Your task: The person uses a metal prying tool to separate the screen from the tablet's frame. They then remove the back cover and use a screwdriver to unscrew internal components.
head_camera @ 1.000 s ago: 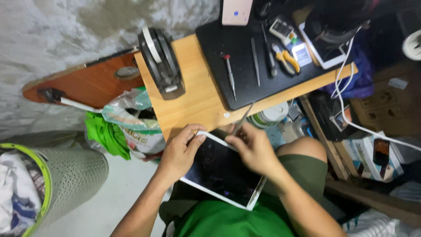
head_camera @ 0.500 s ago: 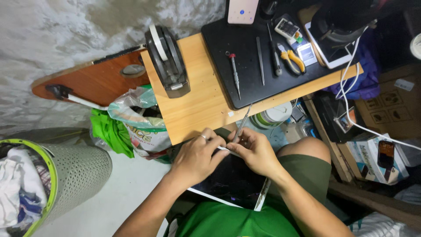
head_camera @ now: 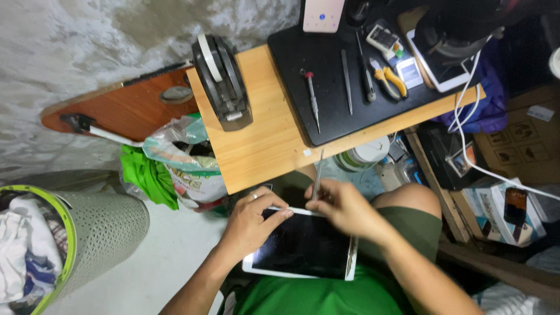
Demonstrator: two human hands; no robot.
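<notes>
My left hand [head_camera: 252, 224] pinches the tablet's [head_camera: 303, 246] top-left edge w/ fingertips; tablet lies on my lap, below the counter [head_camera: 262, 146]. Right hand [head_camera: 344, 207] at top-right edge grips thin metal tool [head_camera: 317, 175], upright.

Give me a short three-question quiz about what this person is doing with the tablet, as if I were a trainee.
1. True or false: the tablet lies flat on the wooden table.
2. Which hand holds the thin metal tool? A) left hand B) right hand C) neither
3. Fill in: the pliers on the black mat have ____ handles.

Key:
1. False: it rests on the person's lap, below the table edge.
2. B: the right hand holds the tool at the tablet's top edge, while the left hand steadies that edge.
3. Yellow.
</notes>
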